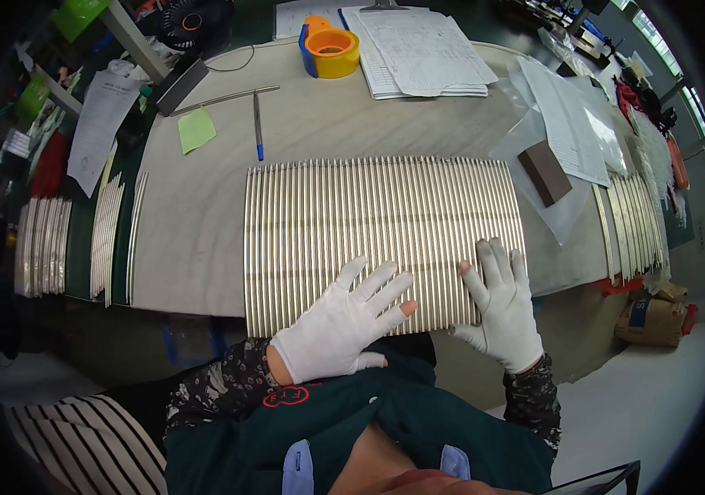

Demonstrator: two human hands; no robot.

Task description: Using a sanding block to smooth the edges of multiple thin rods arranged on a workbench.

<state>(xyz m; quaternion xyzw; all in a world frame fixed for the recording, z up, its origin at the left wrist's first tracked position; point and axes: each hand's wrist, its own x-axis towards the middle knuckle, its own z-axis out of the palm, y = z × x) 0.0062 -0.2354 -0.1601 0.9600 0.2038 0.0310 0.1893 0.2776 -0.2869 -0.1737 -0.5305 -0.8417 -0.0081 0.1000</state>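
Garment (228, 437) bears red lettering (286, 396); left hand (340, 326) and right hand (505, 318) touch rods (369, 210).

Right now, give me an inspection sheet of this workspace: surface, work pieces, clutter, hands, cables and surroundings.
Surface: pale grey tabletop.
Work pieces: metal rods laid side by side in one broad row.
Clutter: yellow tape roll, pen, green note, stacked papers, brown block.
Hands: left hand and right hand white-gloved, fingers spread over the row's near part.
Cables: thin wire, far left.
Surroundings: fan beyond the table; brown sack low at right.
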